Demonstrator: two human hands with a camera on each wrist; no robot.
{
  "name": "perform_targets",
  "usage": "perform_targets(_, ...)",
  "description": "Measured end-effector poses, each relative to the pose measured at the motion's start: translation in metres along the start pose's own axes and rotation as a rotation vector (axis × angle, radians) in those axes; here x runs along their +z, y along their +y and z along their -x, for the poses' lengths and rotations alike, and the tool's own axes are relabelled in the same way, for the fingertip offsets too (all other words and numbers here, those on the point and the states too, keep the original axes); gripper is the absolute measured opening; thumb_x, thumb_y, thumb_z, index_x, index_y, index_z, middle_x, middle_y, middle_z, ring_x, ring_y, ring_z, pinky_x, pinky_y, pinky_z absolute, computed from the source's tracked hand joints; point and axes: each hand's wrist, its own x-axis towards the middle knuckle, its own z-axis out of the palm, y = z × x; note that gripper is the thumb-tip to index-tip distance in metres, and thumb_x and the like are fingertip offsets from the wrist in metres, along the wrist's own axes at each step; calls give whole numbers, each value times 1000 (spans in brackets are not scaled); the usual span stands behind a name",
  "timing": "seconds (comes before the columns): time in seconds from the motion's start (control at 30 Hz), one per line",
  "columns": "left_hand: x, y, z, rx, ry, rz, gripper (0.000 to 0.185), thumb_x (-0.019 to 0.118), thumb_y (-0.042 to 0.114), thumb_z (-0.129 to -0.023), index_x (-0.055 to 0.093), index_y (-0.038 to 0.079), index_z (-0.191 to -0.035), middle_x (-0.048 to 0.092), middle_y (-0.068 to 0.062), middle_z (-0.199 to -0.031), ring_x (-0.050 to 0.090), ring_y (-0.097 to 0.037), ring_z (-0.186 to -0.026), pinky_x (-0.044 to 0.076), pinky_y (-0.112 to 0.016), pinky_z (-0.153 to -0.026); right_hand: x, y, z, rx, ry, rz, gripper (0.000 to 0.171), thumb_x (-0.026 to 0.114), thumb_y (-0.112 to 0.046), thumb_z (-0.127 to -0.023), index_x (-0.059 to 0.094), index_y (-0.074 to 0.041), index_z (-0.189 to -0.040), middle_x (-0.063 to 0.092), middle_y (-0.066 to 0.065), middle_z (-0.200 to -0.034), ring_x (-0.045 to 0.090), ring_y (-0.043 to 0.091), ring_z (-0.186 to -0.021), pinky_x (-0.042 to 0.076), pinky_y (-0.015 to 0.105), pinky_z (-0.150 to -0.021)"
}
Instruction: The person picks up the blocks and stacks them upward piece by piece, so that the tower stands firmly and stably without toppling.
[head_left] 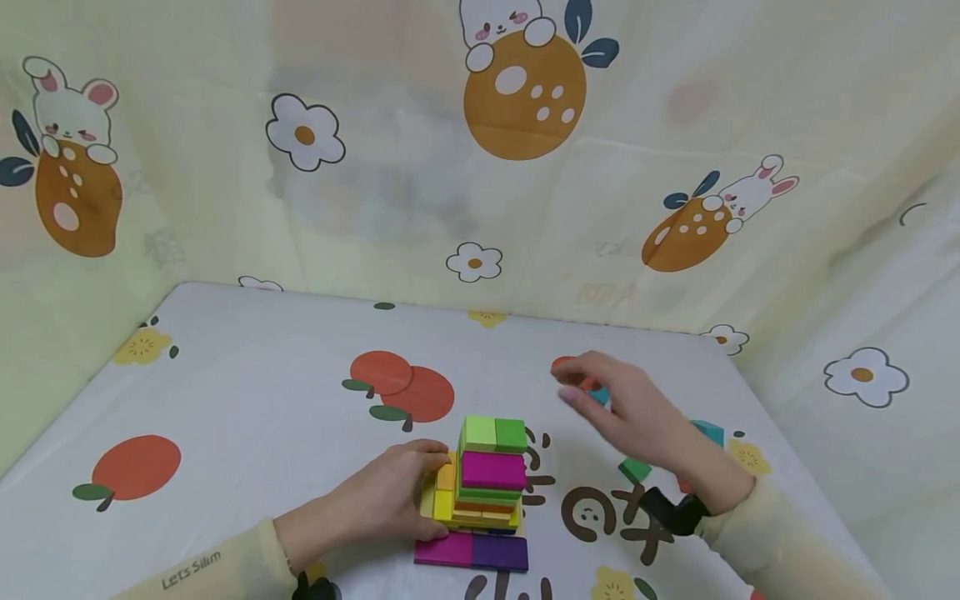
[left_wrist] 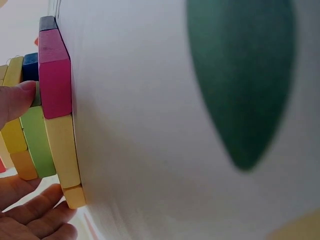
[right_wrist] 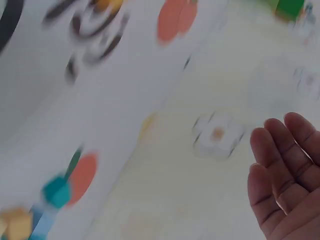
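Observation:
A stack of coloured wooden blocks [head_left: 492, 472] stands near the front middle of the table, with two light green blocks on top and a magenta one below them. At its base lie a magenta block [head_left: 444, 549] and a purple block [head_left: 501, 552]. My left hand [head_left: 382, 496] holds the stack from its left side, thumb at the front and fingers behind. The left wrist view shows the thumb [left_wrist: 17, 100] against the lower layers. To the right, my right hand [head_left: 637, 408] is raised above the table with loosely bent fingers and nothing in them.
Loose blocks lie on the right: a green block [head_left: 634, 471], a teal block [head_left: 599, 395] partly behind the right hand, and a blue block [head_left: 708, 432] beyond the forearm. A printed cloth [head_left: 247, 400] covers the table, and a curtain [head_left: 390, 208] hangs behind it.

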Motion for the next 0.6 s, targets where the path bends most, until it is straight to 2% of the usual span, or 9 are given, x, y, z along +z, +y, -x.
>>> perform_targets(0.1, -1, 1, 0, 1, 0, 3, 74, 91, 31, -72, 65, -3, -132, 61, -17, -140, 59, -36, -128, 53, -50, -106, -5, 29, 1, 131, -35, 24, 29, 62, -16, -102, 65, -3, -129, 73, 5, -113, 66, 19, -98, 60, 40, -85)
perform_targets(0.2, -1, 2, 0, -4, -6, 4, 74, 91, 31, -72, 65, -3, -132, 61, -17, -140, 59, -36, -128, 53, -51, -107, -1, 59, 4, 277, -164, 47, 39, 61, -17, -103, 59, 1, -137, 70, 14, -121, 66, 30, -108, 58, 50, -94)
perform_targets(0.27, -1, 2, 0, -8, -9, 4, 74, 91, 32, -72, 65, -3, -132, 61, -17, -140, 58, -37, -128, 53, -51, -107, 5, 76, 5, 333, -250, 76, 42, 62, -15, -101, 56, 2, -140, 67, 20, -128, 62, 40, -118, 54, 57, -100)
perform_targets(0.33, -1, 3, 1, -7, -9, 2, 74, 91, 32, -72, 65, -3, -132, 61, -17, -140, 59, -37, -128, 53, -51, -107, 14, 91, 6, 350, -315, 135, 44, 64, -11, -100, 56, 1, -141, 63, 24, -134, 58, 46, -124, 51, 61, -104)
perform_targets(0.4, -1, 3, 1, -8, -10, 2, 74, 91, 32, -73, 65, -3, -132, 61, -17, -140, 58, -37, -128, 53, -51, -107, 23, 103, 7, 334, -347, 210, 43, 66, -7, -97, 59, -2, -140, 64, 24, -135, 57, 48, -121, 52, 60, -102)
perform_targets(0.5, -1, 4, 1, -4, -10, -2, 74, 91, 32, -73, 65, -3, -132, 61, -17, -140, 58, -36, -129, 53, -51, -107, 33, 112, 9, 304, -361, 309, 41, 68, -3, -94, 65, -5, -135, 70, 20, -128, 59, 41, -108, 57, 51, -92)
perform_targets(0.6, -2, 4, 1, -2, -7, -4, 74, 91, 32, -73, 65, -2, -132, 61, -17, -140, 58, -36, -129, 53, -51, -107, 39, 112, 9, 301, -346, 343, 36, 69, -2, -93, 69, -5, -129, 73, 16, -124, 60, 35, -101, 58, 47, -88)
